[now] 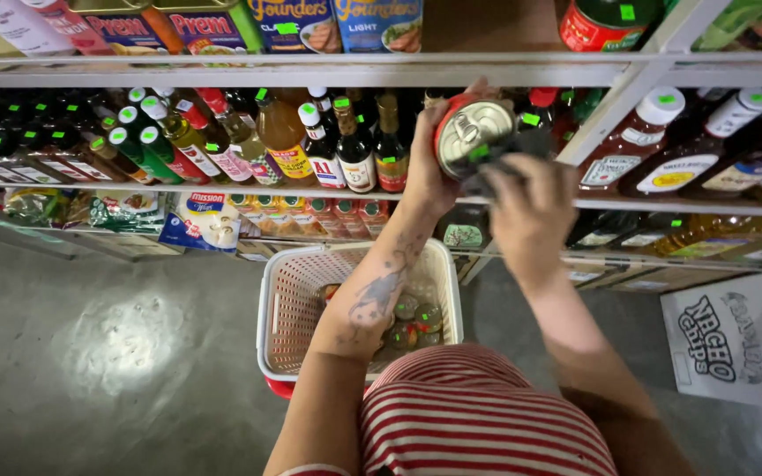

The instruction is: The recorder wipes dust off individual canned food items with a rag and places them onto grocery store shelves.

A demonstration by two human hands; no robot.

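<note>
My left hand (431, 167) holds a red can (471, 132) with a silver pull-tab lid, raised in front of the shelf, lid facing me. My right hand (531, 211) is just below and to the right of the can, gripping a dark cloth-like thing (522, 150) pressed against the can's side; what it is stays unclear. Below my arms a white and red plastic basket (288, 308) stands on the floor with several small cans (416, 322) inside it.
Metal shelves (222, 75) run across the view, packed with sauce bottles (310, 145), tins on top and packets lower down. A white cardboard box (738, 339) sits on the grey floor at the right. My striped shirt fills the bottom.
</note>
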